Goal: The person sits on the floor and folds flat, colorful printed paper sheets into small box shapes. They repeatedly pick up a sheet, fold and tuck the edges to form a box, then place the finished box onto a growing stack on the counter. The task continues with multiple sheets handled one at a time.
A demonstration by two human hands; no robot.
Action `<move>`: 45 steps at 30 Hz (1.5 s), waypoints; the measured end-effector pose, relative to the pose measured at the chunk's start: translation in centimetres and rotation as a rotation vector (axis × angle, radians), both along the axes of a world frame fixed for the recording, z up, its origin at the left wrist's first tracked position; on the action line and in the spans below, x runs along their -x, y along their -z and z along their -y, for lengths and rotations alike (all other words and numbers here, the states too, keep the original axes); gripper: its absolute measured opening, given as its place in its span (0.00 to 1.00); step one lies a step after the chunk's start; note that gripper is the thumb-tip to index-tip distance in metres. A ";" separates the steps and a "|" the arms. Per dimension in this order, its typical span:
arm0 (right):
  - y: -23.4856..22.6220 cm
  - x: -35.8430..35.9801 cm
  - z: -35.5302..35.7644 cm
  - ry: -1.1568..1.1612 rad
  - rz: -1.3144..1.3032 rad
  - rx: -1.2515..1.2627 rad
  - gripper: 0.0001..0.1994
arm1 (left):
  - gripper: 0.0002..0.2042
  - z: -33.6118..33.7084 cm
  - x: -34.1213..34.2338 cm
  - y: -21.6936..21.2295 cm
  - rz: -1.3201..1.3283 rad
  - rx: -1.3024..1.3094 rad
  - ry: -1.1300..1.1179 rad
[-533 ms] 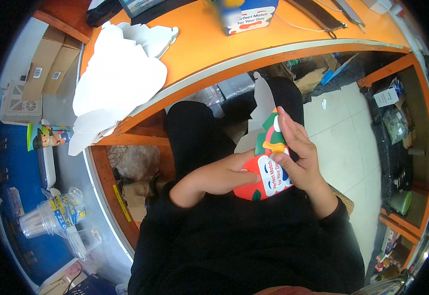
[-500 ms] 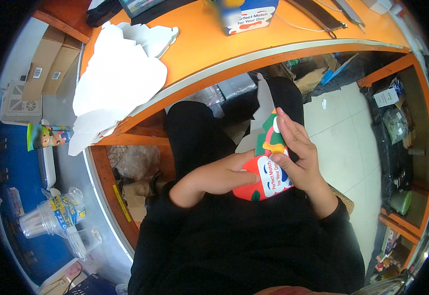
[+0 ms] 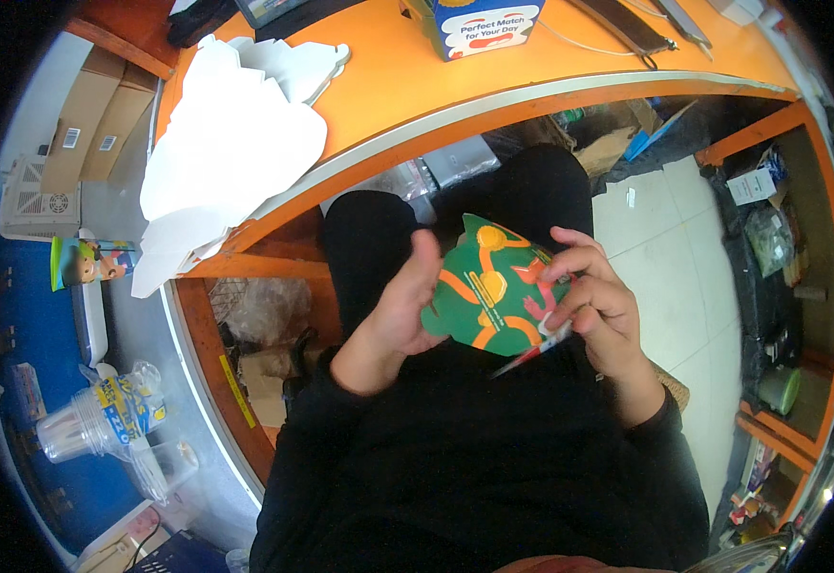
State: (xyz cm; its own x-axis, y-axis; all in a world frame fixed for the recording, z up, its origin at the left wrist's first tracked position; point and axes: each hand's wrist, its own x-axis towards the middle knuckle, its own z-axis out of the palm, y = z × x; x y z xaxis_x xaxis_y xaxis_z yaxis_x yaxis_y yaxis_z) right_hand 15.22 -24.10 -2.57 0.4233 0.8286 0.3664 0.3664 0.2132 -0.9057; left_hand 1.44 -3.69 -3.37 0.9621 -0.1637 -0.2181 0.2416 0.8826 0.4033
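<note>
Over my lap I hold a partly folded printed carton (image 3: 493,291), its green side with orange and pink drawings facing up. A red and white edge shows at its lower right. My right hand (image 3: 603,310) grips the carton's right side, fingers bent over it and thumb below. At the left edge rests my left hand (image 3: 393,310), its thumb raised off the card and its other fingers mostly hidden by the carton. On the orange table ahead stands a blue and white printed carton (image 3: 486,29), cut off by the top edge.
White flat cardboard blanks (image 3: 231,153) lie piled at the table's left, overhanging its edge. Stacked clear plastic cups (image 3: 83,430) and a cartoon-printed cup (image 3: 87,263) are on my left. An orange-framed shelf (image 3: 813,286) with packages stands to the right.
The carton has turned from its red and white face to its green face. A white flap no longer sticks up at its far end. My left hand's thumb has lifted off the card.
</note>
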 end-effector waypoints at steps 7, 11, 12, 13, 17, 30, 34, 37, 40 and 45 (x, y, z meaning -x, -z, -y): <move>-0.3 1.1 -0.4 0.289 -0.127 0.111 0.08 | 0.24 1.4 -1.0 -0.1 -0.054 -0.459 -0.055; 0.1 1.2 -0.8 0.309 -0.365 0.063 0.10 | 0.23 2.2 -0.7 0.0 -0.055 -0.496 -0.116; 0.1 1.2 -0.8 0.305 -0.378 0.054 0.11 | 0.23 2.3 -0.7 -0.2 -0.060 -0.497 -0.130; 0.0 1.1 -0.7 0.299 -0.394 0.045 0.12 | 0.22 2.3 -0.7 -0.2 -0.060 -0.509 -0.121; -0.6 0.6 -0.2 0.248 -0.197 0.204 0.13 | 0.24 1.8 -0.4 -0.9 -0.054 -0.512 -0.022; 3.5 2.5 -1.1 0.289 -0.137 0.274 0.49 | 0.37 0.3 -0.4 -0.4 0.080 -0.617 0.204; 2.6 0.5 -1.1 0.153 0.249 0.324 0.45 | 0.32 0.2 -0.2 0.9 0.049 -0.475 0.393; 1.6 0.0 -1.3 0.057 0.156 0.431 0.34 | 0.29 0.2 -0.5 0.8 0.029 -0.439 0.483; 1.1 -0.1 -1.7 -0.013 -0.109 0.443 0.26 | 0.28 0.1 -0.5 2.1 0.093 -0.480 0.508; 0.1 -0.2 -1.7 -0.125 0.074 0.286 0.16 | 0.30 -0.4 0.0 3.3 0.113 -0.355 0.497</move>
State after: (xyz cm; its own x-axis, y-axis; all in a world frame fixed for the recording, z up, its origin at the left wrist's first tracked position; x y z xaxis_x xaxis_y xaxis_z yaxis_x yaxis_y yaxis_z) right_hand 15.46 -22.39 -2.69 0.2931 0.9462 0.1370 0.4204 0.0011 -0.9073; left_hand 1.48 -3.28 -6.64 0.8098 -0.5340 -0.2429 0.5279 0.4828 0.6987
